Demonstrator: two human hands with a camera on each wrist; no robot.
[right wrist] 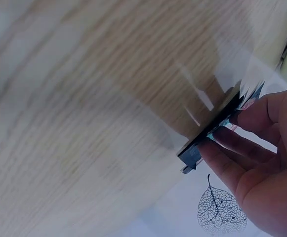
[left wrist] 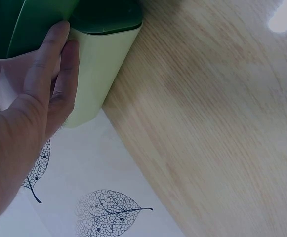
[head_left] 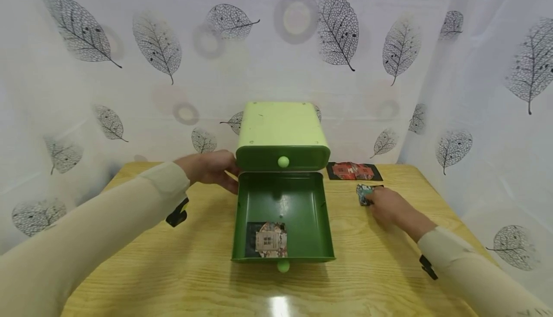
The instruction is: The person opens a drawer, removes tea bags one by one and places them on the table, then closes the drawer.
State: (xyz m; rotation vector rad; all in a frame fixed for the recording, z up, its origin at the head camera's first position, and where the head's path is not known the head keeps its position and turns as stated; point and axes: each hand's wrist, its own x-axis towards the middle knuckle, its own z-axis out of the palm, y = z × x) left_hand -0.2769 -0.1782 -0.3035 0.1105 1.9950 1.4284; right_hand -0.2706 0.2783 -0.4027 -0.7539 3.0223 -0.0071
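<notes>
A two-drawer box in light green with dark green drawers stands at the middle back of the table. Its lower drawer is pulled out; the upper one is closed. Inside the lower drawer, at the front left, lies a black card with a brown paper house. My left hand rests against the box's left side, fingers fairly straight along it. To the right of the box, my right hand pinches a small black card with a teal and white paper piece between thumb and fingertips, close above the table.
A black card with red paper shapes lies on the wooden table at the back right, beyond my right hand. A white curtain with leaf prints hangs behind the table and along both sides. Round light green knobs stick out from the drawer fronts.
</notes>
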